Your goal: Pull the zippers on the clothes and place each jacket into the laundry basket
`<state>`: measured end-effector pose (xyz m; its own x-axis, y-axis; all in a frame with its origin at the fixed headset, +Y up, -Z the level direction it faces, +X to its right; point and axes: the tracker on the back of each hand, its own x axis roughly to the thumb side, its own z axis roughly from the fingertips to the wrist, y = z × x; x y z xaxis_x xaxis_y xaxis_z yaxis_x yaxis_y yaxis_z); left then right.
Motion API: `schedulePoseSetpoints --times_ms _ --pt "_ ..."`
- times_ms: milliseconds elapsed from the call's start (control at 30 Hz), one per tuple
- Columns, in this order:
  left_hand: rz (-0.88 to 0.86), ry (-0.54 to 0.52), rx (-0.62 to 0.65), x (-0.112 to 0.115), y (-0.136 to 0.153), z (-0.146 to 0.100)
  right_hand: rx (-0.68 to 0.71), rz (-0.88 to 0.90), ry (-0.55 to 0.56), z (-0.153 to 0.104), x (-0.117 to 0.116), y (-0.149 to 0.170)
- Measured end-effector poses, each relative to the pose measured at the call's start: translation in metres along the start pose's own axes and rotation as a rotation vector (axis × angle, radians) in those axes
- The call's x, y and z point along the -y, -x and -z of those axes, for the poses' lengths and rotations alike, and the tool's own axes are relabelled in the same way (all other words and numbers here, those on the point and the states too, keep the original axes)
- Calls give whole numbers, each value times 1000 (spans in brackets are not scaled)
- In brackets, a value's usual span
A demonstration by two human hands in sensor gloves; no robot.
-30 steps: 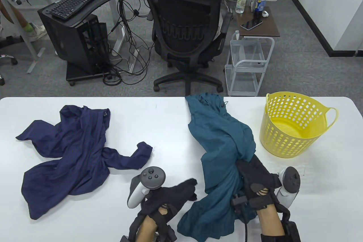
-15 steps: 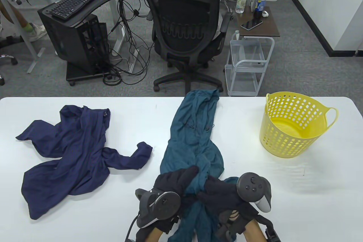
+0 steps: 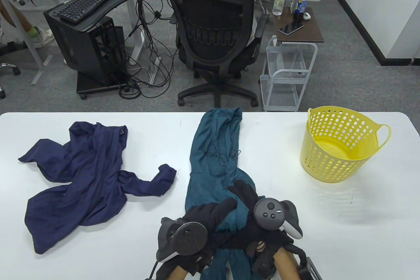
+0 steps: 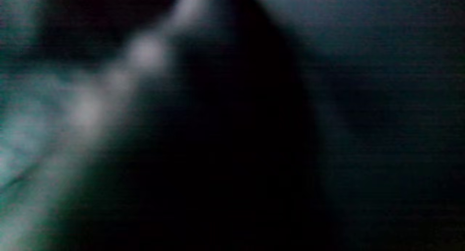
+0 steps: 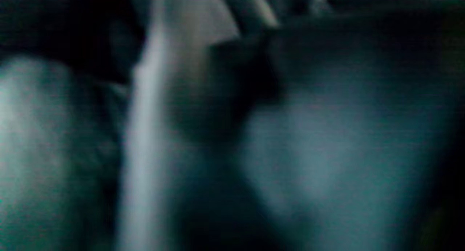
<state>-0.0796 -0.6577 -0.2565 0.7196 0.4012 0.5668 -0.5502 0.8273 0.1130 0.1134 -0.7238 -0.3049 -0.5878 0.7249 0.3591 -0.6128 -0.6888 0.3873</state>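
teal jacket [image 3: 213,158] under both hands [image 3: 229,214]

Left hand [image 3: 210,216]: black fabric sensor glove, full-fingered. Dark grey round tracker [image 3: 188,237] strapped to its back, with pale grey handle. Right hand [image 3: 246,194]: matching black glove, tracker [image 3: 274,214] with three small buttons on its dark face, light grey handle. Black straps and a black cable at both wrists. Wrist views blurred.
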Motion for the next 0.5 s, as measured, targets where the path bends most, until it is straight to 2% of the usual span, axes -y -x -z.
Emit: schedulePoseSetpoints --times_ms 133,200,300,333,367,433,500 --pt "-102 16 7 3 8 0 55 135 -18 5 -7 8" --pt "-177 -23 -23 1 15 -1 81 224 34 3 -2 9" --pt "-593 -25 -65 -3 36 -2 130 425 128 -4 13 14" --pt "-675 -8 -63 -2 41 -2 154 495 154 -7 17 15" --pt "-724 33 -60 1 48 -2 177 584 186 -11 22 17" --pt "-694 255 -84 12 58 -1 210 719 273 -19 32 17" --pt "-637 460 -84 29 58 1 249 782 323 -25 41 17"
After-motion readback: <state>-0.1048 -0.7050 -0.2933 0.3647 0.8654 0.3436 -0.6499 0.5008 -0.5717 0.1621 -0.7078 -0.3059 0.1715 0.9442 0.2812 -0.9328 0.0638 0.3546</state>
